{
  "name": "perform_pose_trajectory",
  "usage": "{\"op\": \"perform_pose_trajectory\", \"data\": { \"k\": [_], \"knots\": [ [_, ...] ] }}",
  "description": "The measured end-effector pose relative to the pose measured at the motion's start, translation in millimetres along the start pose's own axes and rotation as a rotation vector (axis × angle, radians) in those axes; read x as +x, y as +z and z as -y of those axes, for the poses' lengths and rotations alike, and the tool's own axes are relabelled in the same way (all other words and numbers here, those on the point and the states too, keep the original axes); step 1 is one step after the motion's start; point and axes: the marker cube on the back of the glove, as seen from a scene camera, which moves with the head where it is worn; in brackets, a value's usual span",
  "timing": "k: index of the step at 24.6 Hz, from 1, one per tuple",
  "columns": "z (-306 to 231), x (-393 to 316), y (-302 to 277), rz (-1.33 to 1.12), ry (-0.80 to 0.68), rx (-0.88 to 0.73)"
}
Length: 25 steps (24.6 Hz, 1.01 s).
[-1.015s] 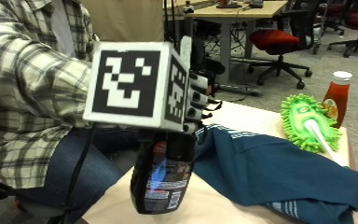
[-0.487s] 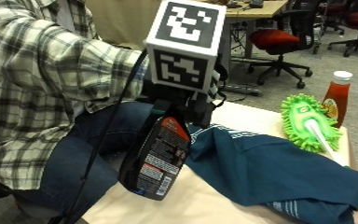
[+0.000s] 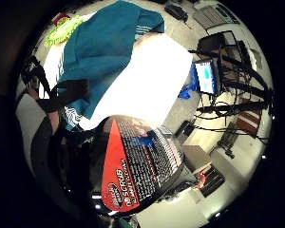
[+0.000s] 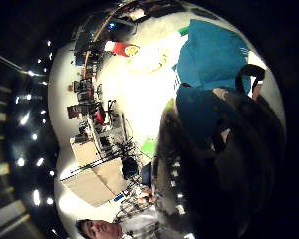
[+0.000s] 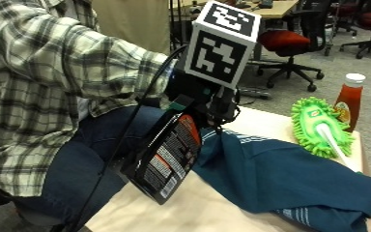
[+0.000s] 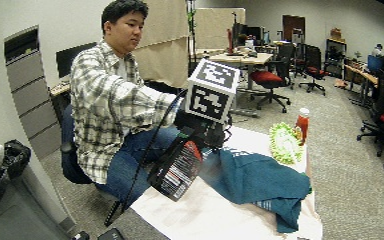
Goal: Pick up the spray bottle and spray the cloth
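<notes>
While the table (image 5: 211, 212) fills the lower right of the outside view, its pale top is seen stretching from the near edge to the far corner at the right. Spread across it, from centre to lower right of the frame, the teal cloth (image 5: 288, 179) is seen, rumpled and folded over itself, with a striped hem showing at the bottom right. Just left of centre, the spray bottle (image 5: 166, 162) is held off the table, tilted steeply with its base swung toward the lower left and its head up toward the cloth; the red and black label is turned to the camera. Its neck is gripped by the gloved right hand (image 5: 205, 104), fingers curled round the top of the bottle, right above the near edge of the cloth. From the little-finger palm view, the bottle's label is seen filling the space close to the palm, with the cloth lying on the table beyond it. At the upper right of the outside view, a green fluffy duster (image 5: 321, 128) is laid on the far end of the table, and just behind it a red sauce bottle (image 5: 349, 99) with a white cap is seen standing upright.
</notes>
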Motion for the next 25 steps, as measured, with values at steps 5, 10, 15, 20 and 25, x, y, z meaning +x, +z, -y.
{"op": "perform_pose_trajectory", "data": {
  "k": [5, 10, 15, 20, 25],
  "knots": [
    [6.4, -3.4, 12.1, -0.103, 0.033, -0.045],
    [11.7, -7.9, 25.2, -0.177, 0.059, -0.097],
    [16.1, -17.7, 40.3, -0.235, 0.059, -0.138],
    [18.4, -25.1, 54.0, -0.331, 0.053, -0.170],
    [18.3, -29.2, 63.8, -0.386, 0.033, -0.201]
  ]
}}
